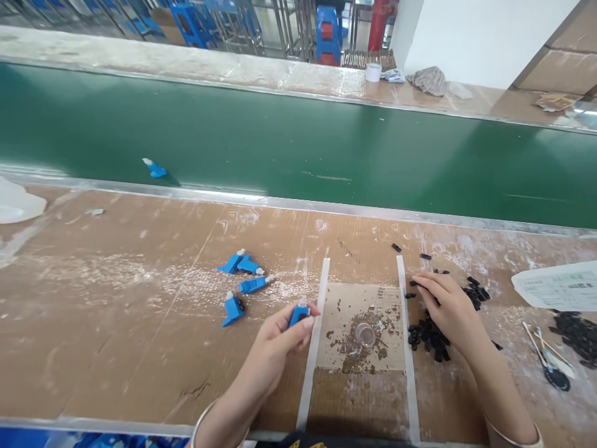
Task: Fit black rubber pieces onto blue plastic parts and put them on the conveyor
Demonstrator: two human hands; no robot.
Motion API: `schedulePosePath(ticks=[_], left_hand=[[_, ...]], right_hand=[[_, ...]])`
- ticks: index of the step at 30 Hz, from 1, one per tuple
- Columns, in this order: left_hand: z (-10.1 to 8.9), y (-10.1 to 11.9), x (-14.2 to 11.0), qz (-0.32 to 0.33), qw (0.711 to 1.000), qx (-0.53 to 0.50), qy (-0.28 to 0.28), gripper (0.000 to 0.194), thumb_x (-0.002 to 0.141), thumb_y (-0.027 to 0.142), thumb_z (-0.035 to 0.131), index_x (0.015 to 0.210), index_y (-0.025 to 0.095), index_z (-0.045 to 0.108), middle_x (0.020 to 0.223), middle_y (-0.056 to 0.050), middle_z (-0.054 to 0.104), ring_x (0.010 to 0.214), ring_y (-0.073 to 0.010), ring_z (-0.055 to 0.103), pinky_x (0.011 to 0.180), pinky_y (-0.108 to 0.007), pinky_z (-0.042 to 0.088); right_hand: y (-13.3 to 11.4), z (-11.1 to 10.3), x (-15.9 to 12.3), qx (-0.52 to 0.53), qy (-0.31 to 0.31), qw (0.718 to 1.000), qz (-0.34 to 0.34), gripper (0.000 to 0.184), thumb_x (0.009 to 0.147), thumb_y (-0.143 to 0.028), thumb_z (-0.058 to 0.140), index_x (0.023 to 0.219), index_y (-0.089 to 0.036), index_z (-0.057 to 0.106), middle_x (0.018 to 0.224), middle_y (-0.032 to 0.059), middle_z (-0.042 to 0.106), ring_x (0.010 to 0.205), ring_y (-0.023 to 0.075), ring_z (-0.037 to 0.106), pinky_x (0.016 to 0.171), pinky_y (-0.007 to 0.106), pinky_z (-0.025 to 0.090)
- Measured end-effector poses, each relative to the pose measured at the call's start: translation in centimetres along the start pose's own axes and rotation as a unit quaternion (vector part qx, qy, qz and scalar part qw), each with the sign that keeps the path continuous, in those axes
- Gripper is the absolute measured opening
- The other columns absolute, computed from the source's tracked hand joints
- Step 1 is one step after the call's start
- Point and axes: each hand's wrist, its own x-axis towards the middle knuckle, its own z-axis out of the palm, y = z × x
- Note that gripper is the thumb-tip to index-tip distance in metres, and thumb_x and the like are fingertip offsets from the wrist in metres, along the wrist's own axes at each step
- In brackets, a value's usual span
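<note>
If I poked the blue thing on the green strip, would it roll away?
Probably not far: the blue thing looks angular, not round. It might slide, since the green strip looks smooth. It's probably light, being so small.

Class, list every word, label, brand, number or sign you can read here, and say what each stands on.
None can be read.
White sheet at the right: green and dark print, too blurred.
Cardboard square between the tape strips: tiny dark marks near its top right, too small to tell whether they are print.
</note>
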Motion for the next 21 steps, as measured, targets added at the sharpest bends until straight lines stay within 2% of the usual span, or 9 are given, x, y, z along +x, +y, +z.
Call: schedulePosePath(ticks=[4,8,12,15,21], left_hand=[[0.2,2.7,2.9,0.115,0.986,0.119,0.017,0.021,0.078,0.039,0.066,0.085,0.019,0.063,0.063,0.004,0.045,0.058,-0.0100,0.037,0.057,-0.023,0.031],[-0.3,2.5,5.9,0.191,0.960,0.193,0.060,0.019,0.080,0.037,0.062,0.083,0.019,0.064,0.074,0.001,0.053,0.070,-0.0137,0.046,0.068,-0.026,0.038],[-1.3,0.6,7.2,0.158,0.969,0.181,0.063,0.025,0.081,0.042,0.059,0.085,0.018,0.063,0.063,0.004,0.046,0.059,-0.0117,0.040,0.058,-0.024,0.033],[-1.6,0.0,7.3,0.150,0.971,0.172,0.065,0.027,0.081,0.044,0.058,0.083,0.017,0.060,0.061,0.004,0.044,0.056,-0.0111,0.037,0.054,-0.024,0.030],[-1.3,0.4,7.2,0.154,0.962,0.217,0.066,0.024,0.082,0.041,0.056,0.079,0.018,0.058,0.059,0.005,0.042,0.056,-0.0110,0.036,0.056,-0.024,0.030]], right_hand=[[0.9,1.3,0.7,-0.017,-0.066,0.997,-0.031,0.029,0.095,-0.011,0.038,0.105,-0.013,0.065,0.104,0.0138,0.067,0.098,0.0301,0.062,0.086,0.046,0.053],[0.8,1.8,0.9,-0.033,-0.083,0.995,-0.035,0.031,0.093,-0.009,0.035,0.104,-0.013,0.064,0.101,0.0140,0.066,0.094,0.0297,0.063,0.081,0.044,0.054],[1.1,2.2,0.4,-0.037,-0.063,0.997,-0.016,0.030,0.097,-0.015,0.034,0.113,-0.014,0.059,0.103,0.0152,0.063,0.091,0.0292,0.064,0.077,0.042,0.055],[1.1,2.4,0.2,-0.029,-0.033,0.999,-0.005,0.029,0.099,-0.020,0.033,0.116,-0.016,0.057,0.103,0.0146,0.062,0.089,0.0275,0.065,0.076,0.040,0.056],[0.8,2.4,0.4,0.003,-0.005,1.000,-0.020,0.021,0.101,-0.022,0.038,0.094,-0.019,0.058,0.095,0.0102,0.062,0.087,0.0239,0.064,0.078,0.037,0.055]])
